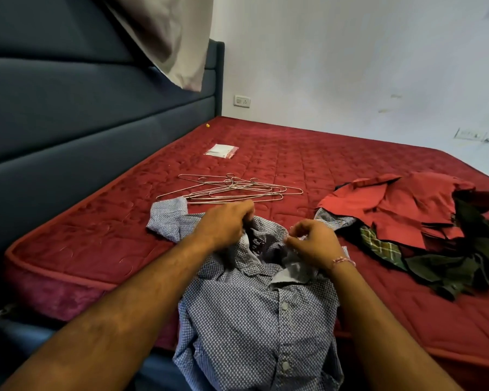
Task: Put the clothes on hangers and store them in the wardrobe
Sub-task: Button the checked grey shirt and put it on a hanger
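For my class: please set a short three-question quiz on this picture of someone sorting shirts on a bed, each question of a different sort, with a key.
1. True or false: the wire hangers lie on the mattress beyond the patterned blue shirt.
2. What are both hands working at? A) the shirt's collar B) a hanger's hook C) the red garment
3. Fill in: the heap of other clothes lies to the person's ____.

Key
1. True.
2. A: the left hand and the right hand both grip the fabric at the collar.
3. Right; a red garment lies on top of that heap.
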A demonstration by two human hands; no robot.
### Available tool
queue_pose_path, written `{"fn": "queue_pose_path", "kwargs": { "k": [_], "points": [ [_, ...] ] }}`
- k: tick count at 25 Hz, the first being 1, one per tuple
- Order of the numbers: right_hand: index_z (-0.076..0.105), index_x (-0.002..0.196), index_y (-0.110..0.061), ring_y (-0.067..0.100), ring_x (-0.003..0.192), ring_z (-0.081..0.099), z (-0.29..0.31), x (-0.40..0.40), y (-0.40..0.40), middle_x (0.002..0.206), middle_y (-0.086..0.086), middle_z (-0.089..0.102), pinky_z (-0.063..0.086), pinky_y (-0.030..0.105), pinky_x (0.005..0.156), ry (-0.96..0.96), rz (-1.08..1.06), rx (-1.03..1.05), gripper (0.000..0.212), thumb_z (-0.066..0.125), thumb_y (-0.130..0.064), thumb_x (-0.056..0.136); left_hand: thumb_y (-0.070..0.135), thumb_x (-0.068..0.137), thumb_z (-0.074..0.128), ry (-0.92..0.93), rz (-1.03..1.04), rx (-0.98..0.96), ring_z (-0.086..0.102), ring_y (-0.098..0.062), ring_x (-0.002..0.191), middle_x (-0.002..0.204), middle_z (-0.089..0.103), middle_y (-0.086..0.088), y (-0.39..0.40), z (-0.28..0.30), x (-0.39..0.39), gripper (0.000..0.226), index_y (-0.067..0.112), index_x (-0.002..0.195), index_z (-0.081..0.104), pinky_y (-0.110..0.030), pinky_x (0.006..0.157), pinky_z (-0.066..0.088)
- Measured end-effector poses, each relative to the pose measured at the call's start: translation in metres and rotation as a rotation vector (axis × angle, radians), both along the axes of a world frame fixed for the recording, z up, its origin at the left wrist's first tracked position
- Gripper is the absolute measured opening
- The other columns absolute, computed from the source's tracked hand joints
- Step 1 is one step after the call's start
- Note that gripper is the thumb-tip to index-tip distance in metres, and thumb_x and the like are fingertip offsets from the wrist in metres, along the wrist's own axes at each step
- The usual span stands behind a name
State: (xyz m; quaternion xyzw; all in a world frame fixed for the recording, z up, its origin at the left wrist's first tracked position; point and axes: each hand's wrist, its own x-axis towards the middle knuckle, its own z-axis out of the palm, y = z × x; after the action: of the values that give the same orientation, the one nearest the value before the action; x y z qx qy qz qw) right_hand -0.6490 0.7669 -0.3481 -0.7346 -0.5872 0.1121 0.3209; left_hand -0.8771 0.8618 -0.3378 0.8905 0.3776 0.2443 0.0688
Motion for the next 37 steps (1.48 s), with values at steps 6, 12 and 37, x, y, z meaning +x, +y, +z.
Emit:
{"fn": "queue_pose_path", "kwargs": {
  "k": [6,12,37],
  "points": [
    [0.063,0.086,-0.012,0.025,0.082,0.062,-0.011,0.003,0.004,0.092,0.005,0.064,0.052,0.033,0.071,-0.294,0.067,0.280,0.009,0.069,-0.005,0.084,0.037,0.096,0.065,0.395,0.032,0.294,0.050,-0.014,0.118,0.122,0.061,0.017,0.006,0.005,-0.007,0.037,0.043,0.132,0.059,-0.054,0.107,0.032],
    [0.069,0.118,-0.014,0.033,0.099,0.059,0.003,0.009,0.020,0.119,0.011,0.056,0.053,0.041,0.085,-0.748,0.263,0.092,0.031,0.063,-0.013,0.088,0.021,0.091,0.069,0.223,0.226,0.257,0.061,-0.021,0.094,0.117,0.056,-0.001,-0.007,0.018,0.018,0.041,0.023,0.128,0.052,-0.041,0.077,0.057],
    [0.062,0.136,-0.026,0.018,0.127,0.053,-0.087,0.003,0.050,0.149,-0.005,0.046,0.048,0.038,0.104,-0.029,-0.011,0.148,0.058,0.057,0.001,0.084,0.013,0.092,0.057,-0.113,0.434,-0.209,0.060,-0.023,0.115,0.129,0.060,0.002,0.118,-0.042,0.005,0.034,0.025,0.121,0.070,-0.039,0.093,0.051]
  ]
}}
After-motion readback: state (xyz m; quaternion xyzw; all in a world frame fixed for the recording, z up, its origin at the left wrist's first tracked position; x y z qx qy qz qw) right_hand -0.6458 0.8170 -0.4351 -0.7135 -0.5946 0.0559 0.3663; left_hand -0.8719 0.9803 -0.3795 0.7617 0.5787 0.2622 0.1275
